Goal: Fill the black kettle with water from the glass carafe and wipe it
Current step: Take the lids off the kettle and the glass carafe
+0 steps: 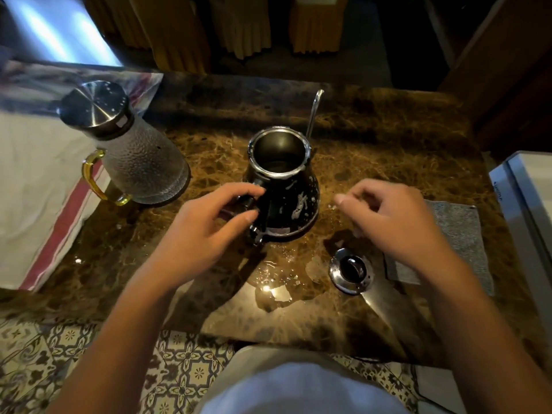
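Note:
The black kettle (286, 189) stands upright and lidless in the middle of the brown marble table (388, 138), water drops on its side and a thin spout rising behind it. My left hand (206, 231) curls its fingers and thumb around the kettle's handle. My right hand (397, 219) hovers to the kettle's right with loosely bent fingers, holding nothing. The glass carafe (143, 162) with a steel lid and amber handle stands at the left. The kettle lid (351, 274) lies on the table near the front right. A grey cloth (460, 234) lies under my right hand.
Spilled water (274, 282) pools on the table in front of the kettle. A white cloth with a red stripe (44, 186) covers the surface at the left. A white appliance edge (525, 198) is at the right. Patterned floor tiles lie below.

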A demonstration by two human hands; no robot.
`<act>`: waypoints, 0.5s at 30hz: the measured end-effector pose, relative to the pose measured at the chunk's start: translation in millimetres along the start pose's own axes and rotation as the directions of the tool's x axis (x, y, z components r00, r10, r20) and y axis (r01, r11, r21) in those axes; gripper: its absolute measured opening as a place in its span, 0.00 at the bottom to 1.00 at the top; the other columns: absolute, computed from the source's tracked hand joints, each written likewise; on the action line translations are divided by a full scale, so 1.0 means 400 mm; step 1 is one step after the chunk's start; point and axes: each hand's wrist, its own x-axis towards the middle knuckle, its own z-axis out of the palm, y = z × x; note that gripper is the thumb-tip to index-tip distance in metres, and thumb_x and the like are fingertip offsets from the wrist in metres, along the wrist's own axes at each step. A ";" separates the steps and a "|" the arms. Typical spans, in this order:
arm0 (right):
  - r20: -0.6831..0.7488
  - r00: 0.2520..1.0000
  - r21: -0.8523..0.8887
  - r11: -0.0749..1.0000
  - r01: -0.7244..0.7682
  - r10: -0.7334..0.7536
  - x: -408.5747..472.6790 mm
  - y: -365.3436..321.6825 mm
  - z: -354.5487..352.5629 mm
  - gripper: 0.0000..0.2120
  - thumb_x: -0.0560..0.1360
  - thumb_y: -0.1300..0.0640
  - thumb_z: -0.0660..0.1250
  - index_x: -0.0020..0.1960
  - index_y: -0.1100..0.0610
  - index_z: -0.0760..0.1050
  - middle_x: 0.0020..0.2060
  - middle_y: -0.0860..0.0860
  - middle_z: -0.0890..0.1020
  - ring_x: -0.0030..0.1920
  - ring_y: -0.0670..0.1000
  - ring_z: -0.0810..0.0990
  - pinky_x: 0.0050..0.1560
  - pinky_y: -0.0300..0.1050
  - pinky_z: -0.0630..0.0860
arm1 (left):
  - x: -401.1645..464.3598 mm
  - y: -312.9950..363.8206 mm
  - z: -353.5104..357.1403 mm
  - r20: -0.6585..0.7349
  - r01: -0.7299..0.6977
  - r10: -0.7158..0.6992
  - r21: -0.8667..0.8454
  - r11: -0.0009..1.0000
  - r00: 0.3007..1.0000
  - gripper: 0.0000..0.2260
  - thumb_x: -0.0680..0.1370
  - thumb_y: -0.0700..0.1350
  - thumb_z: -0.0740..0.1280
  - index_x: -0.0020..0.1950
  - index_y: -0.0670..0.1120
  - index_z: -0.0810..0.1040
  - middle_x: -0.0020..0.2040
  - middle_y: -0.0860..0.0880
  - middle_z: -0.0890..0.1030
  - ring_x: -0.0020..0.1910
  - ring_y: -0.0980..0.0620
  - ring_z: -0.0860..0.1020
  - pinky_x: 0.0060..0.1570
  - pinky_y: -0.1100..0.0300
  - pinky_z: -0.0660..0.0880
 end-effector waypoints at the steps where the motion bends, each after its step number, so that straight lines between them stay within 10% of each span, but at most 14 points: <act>1: -0.017 0.999 0.002 0.999 0.039 -0.039 0.016 -0.028 -0.004 0.12 0.80 0.41 0.68 0.44 0.46 0.81 0.31 0.46 0.83 0.33 0.44 0.82 0.35 0.46 0.80 | -0.005 0.003 -0.022 0.011 -0.014 0.014 0.021 1.000 1.000 0.16 0.81 0.45 0.69 0.69 0.51 0.78 0.61 0.62 0.81 0.59 0.61 0.81 0.55 0.69 0.77; 11: 0.016 0.858 -0.135 0.849 0.510 -0.513 0.195 -0.384 0.089 0.15 0.80 0.42 0.68 0.64 0.47 0.78 0.54 0.43 0.79 0.51 0.42 0.77 0.49 0.43 0.73 | -0.117 -0.150 -0.280 -0.521 0.146 0.053 0.333 0.931 0.852 0.12 0.82 0.49 0.66 0.64 0.48 0.81 0.61 0.49 0.81 0.61 0.48 0.78 0.61 0.47 0.76; 15: 0.075 0.782 -0.103 0.775 0.624 -0.619 0.272 -0.523 0.200 0.19 0.79 0.44 0.69 0.68 0.48 0.78 0.65 0.46 0.79 0.58 0.43 0.75 0.58 0.46 0.74 | -0.129 -0.262 -0.307 -0.643 0.292 -0.118 0.171 0.941 0.757 0.14 0.83 0.52 0.66 0.68 0.56 0.80 0.62 0.53 0.82 0.60 0.52 0.80 0.60 0.45 0.78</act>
